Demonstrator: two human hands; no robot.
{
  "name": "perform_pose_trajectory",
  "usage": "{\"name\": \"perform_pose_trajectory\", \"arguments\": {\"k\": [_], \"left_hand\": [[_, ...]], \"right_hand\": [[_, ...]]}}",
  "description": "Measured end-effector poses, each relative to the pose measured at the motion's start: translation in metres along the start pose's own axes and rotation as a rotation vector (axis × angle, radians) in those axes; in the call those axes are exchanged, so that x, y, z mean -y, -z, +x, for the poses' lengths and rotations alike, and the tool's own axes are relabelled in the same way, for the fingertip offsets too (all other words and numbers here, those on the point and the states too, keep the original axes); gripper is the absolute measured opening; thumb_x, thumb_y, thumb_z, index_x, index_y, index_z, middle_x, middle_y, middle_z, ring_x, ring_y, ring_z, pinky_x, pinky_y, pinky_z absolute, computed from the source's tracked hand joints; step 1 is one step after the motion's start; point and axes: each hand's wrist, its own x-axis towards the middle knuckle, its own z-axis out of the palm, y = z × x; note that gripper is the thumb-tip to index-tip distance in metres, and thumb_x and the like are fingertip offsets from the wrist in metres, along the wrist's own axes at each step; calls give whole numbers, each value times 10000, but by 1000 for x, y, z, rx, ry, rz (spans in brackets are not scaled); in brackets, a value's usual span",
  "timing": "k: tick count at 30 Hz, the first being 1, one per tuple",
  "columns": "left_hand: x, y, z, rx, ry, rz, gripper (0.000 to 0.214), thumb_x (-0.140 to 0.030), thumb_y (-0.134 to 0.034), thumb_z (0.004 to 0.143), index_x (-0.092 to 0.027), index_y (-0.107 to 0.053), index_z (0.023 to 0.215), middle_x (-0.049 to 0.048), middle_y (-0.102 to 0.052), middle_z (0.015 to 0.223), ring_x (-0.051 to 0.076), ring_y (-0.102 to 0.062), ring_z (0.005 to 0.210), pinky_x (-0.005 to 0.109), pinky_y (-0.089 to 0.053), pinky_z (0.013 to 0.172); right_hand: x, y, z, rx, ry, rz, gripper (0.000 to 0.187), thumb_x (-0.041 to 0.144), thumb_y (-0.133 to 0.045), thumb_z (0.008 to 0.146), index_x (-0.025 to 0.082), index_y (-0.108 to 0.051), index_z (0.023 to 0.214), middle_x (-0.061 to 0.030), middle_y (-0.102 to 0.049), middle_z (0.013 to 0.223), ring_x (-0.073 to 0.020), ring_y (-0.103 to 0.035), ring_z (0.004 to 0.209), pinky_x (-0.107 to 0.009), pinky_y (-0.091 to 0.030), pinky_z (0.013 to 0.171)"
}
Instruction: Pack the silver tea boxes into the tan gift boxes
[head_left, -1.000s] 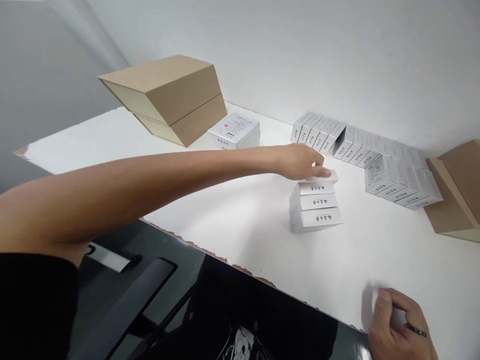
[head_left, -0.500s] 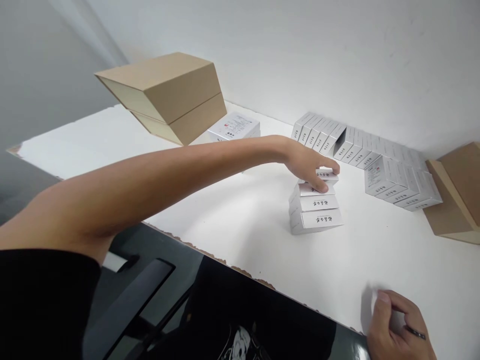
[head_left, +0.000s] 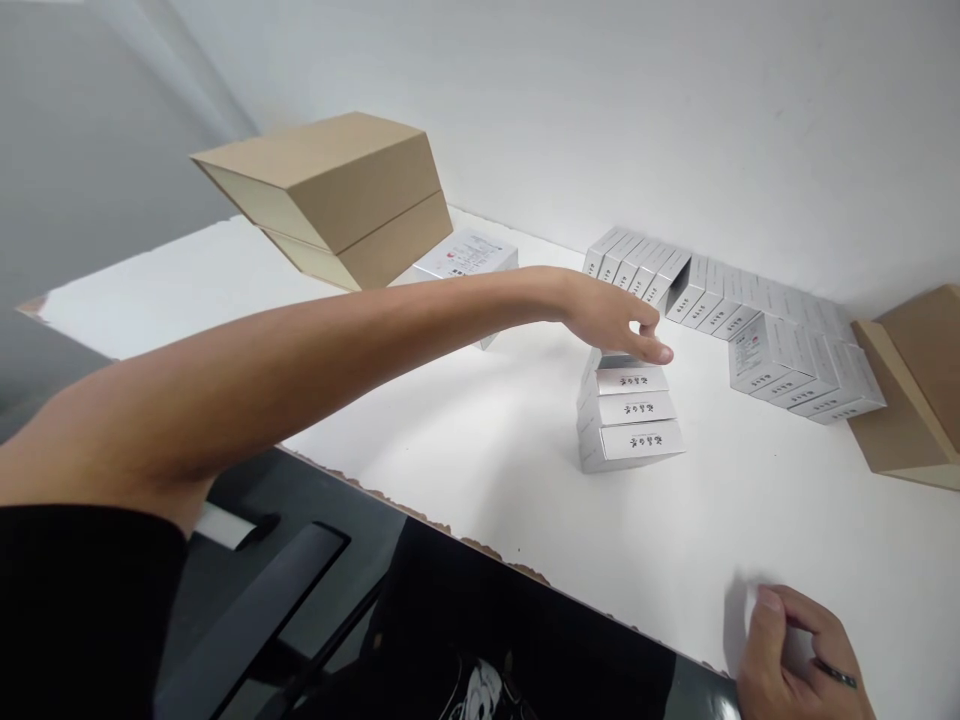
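A short row of small white printed boxes (head_left: 640,440) stands on the white table, their lettered narrow faces up. At the row's far end my left hand (head_left: 611,315) reaches over with curled fingers, its thumb toward the right. It appears closed on the farthest box, which it mostly covers. My right hand (head_left: 806,655), with a dark ring on one finger, rests at the near edge of the table. Its thumb and forefinger are pinched together; a small pale bit shows by the thumb tip, too small to name.
More white boxes (head_left: 709,290) line the wall, with a second group (head_left: 799,370) in front. A tan carton (head_left: 367,200) stands at the back left beside another white box (head_left: 465,253). Another tan carton (head_left: 911,390) is at the right. The near table edge (head_left: 427,515) is chipped.
My left hand has shifted slightly, its thumb coming off the third box's top, whose lettering now shows. The lettered face of the farthest box is out of sight. The right hand is almost unmoved.
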Motion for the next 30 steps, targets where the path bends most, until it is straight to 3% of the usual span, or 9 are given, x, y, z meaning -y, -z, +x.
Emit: {"name": "perform_pose_trajectory", "arguments": {"k": [5, 8, 15, 21, 25, 30], "left_hand": [[0, 2, -8, -7, 31, 68, 497, -719, -505, 933, -282, -690, 1080, 40, -712, 1348, 260, -634, 1171, 379, -450, 984], [1, 2, -12, 18, 41, 92, 523, -736, -512, 918, -314, -674, 1182, 28, -704, 1360, 260, -636, 1179, 396, -452, 1001], [3, -2, -9, 19, 75, 60, 777, -628, -792, 693, -302, -575, 1364, 79, -655, 1399, 303, -637, 1169, 397, -481, 968], [-1, 0, -5, 32, 41, 79, 600, -550, -737, 754, -294, -591, 1276, 60, -643, 1425, 272, -636, 1159, 352, -471, 935], [-4, -3, -7, -23, 65, 108, 576, -538, -698, 793, -270, -586, 1291, 75, -661, 1380, 271, -640, 1140, 344, -475, 887], [-3, -7, -11, -26, 64, 97, 685, -569, -652, 852, -286, -502, 1458, 84, -663, 1385, 269, -646, 1128, 357, -488, 916]], "right_hand": [[-2, 1, -2, 25, -13, -11, 211, 287, -626, 982, 186, -656, 799, -58, -703, 749, -211, -694, 693, -327, -561, 655], [-4, 0, -3, 7, 29, -13, 191, 271, -638, 975, 175, -655, 811, -57, -702, 748, -200, -690, 685, -304, -539, 642], [-3, 0, -2, 6, 50, -11, 220, 279, -620, 993, 167, -646, 805, -60, -697, 743, -190, -685, 684, -291, -525, 658], [-3, -1, -1, -13, 34, 0, 220, 286, -631, 986, 172, -659, 800, -57, -696, 736, -193, -680, 660, -295, -522, 622], [-4, 0, -2, -14, 46, -5, 204, 257, -642, 974, 166, -664, 793, -61, -700, 738, -198, -687, 667, -302, -546, 639], [-5, 0, -3, 4, -7, -13, 228, 291, -630, 983, 180, -670, 789, -59, -705, 744, -201, -695, 690, -315, -568, 663]]}}
